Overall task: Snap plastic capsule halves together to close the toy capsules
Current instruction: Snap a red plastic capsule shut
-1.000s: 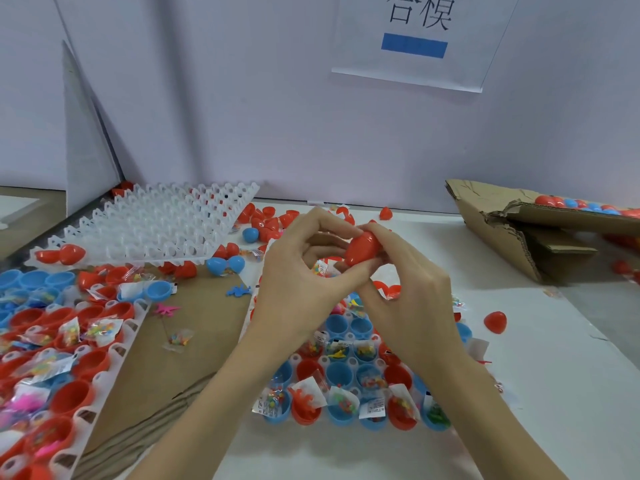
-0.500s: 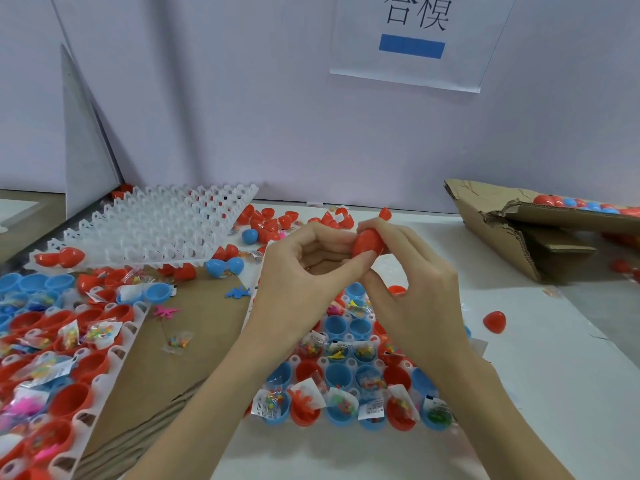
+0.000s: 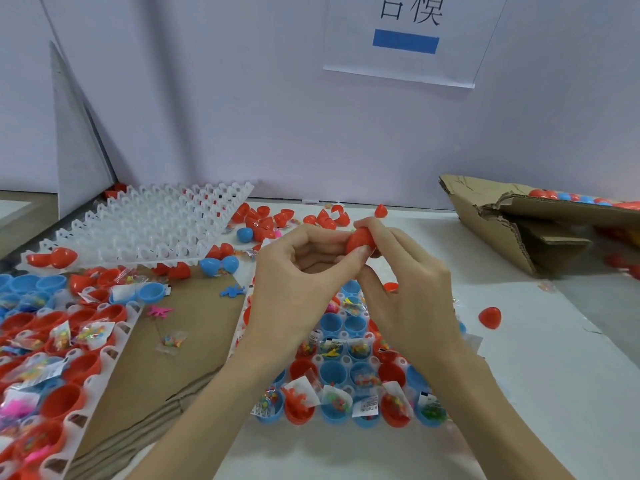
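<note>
A red capsule (image 3: 360, 241) is held above the table between both hands. My left hand (image 3: 294, 282) pinches its left end with thumb and fingertips. From the right, my right hand (image 3: 408, 289) curls its fingers over the top and right of the capsule. Below the hands lies a white tray (image 3: 343, 341) of blue and red capsule halves, several with small bagged toys in them. The hands hide the tray's middle.
A second filled tray (image 3: 114, 344) sits at the left on brown cardboard (image 3: 194, 327). An empty white tray (image 3: 152, 230) lies behind it. Loose red halves (image 3: 266, 216) are scattered at the back. A closed red capsule (image 3: 490, 317) lies at the right. A torn cardboard box (image 3: 491, 223) holds closed capsules.
Both hands have risen slightly and moved away from me with the red capsule. The fingers have closed more tightly round it.
</note>
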The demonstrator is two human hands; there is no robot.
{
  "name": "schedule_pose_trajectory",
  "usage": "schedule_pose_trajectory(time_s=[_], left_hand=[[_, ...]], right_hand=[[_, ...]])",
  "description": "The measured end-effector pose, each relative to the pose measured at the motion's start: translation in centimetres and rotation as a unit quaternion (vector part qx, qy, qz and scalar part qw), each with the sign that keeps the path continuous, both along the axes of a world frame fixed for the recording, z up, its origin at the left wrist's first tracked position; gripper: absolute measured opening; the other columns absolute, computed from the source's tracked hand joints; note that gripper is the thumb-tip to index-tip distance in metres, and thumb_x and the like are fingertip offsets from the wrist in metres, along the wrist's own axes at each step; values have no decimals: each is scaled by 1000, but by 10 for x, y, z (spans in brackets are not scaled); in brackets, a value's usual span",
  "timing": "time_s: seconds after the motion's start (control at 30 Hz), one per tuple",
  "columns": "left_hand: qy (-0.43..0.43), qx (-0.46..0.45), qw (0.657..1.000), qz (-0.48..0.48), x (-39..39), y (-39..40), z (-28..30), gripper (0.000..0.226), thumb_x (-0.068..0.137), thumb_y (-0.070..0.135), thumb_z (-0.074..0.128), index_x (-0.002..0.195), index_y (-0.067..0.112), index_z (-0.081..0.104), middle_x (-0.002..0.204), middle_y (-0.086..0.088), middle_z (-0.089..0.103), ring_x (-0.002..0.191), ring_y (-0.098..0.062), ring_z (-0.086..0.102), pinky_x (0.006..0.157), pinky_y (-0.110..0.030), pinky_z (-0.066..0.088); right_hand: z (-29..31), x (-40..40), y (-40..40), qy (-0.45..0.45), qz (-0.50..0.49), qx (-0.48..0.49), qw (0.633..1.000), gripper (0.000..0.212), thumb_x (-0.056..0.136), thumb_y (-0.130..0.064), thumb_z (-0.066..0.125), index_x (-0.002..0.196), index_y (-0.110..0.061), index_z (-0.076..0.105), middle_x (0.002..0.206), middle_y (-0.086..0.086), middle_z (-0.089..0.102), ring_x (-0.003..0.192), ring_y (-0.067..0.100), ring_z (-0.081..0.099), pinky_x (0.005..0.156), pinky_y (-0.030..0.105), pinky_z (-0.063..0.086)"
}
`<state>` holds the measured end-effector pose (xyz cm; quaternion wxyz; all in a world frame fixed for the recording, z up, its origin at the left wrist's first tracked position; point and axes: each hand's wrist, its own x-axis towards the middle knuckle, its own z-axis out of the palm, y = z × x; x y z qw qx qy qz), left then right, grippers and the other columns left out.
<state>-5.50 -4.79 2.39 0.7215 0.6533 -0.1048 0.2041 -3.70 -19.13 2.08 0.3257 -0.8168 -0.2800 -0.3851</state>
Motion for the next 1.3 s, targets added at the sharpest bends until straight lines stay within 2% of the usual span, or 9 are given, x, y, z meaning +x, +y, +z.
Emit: schedule_pose_trajectory(time_s=[0.1,0.2,0.27,0.33,0.5,0.77,0.9,1.0,1.3], left_hand=[[-6,17,1000,1,0,1,1,19,85,16,85,102,17,77,93,6,79,90,-14,77,80,-19,59],[-1,17,1000,3,1,0,1,20,86,17,84,102,19,74,98,8,79,90,-14,77,80,-23,61],[-4,30,999,10,2,3,1,21,87,16,83,105,19,72,100,10,78,91,-12,76,80,-23,61],[-8,54,998,18,5,7,1,24,87,14,83,108,19,71,102,11,77,96,-11,75,82,-24,61],[-14,77,997,15,4,6,2,31,84,17,85,112,20,73,103,11,76,98,-10,74,83,-21,60],[-71,69,994,52,3,5,1,27,83,15,85,108,19,75,98,12,76,95,-12,74,82,-17,58],[-92,56,993,57,3,6,2,28,81,14,86,106,19,76,99,9,76,96,-15,75,83,-19,59],[-108,76,989,72,1,5,2,28,82,17,86,107,17,76,97,10,76,93,-12,75,81,-15,57],[-84,76,993,39,1,5,4,28,82,17,85,108,14,75,95,10,76,89,-10,75,79,-16,58]], right_hand=[[2,2,-1,-10,15,10,1000,45,92,-19,67,131,2,63,121,10,70,106,21,68,97,28,53],[1,6,-5,39,52,5,998,52,92,-10,72,141,-6,56,132,3,64,115,12,63,102,22,50],[0,7,-6,87,97,25,991,51,95,-4,64,144,-13,53,135,-4,60,117,8,61,99,16,49],[2,6,-5,119,128,88,981,43,100,-5,55,138,-23,58,129,-10,63,115,6,63,92,14,51],[10,6,-6,174,147,221,948,27,93,-22,67,118,-30,69,106,-27,72,103,3,71,84,13,55],[9,-1,-2,200,168,313,913,29,88,-26,70,117,-23,73,107,-17,76,104,5,72,86,16,56],[8,-3,-1,214,188,330,900,31,91,-19,70,121,-16,73,112,-8,76,108,11,71,92,24,57],[9,-5,1,232,182,353,888,31,91,-25,69,120,-15,74,111,-4,77,106,15,73,92,29,58],[14,-7,1,242,156,361,887,26,91,-28,68,112,-16,76,100,-6,79,94,14,75,82,22,59]])
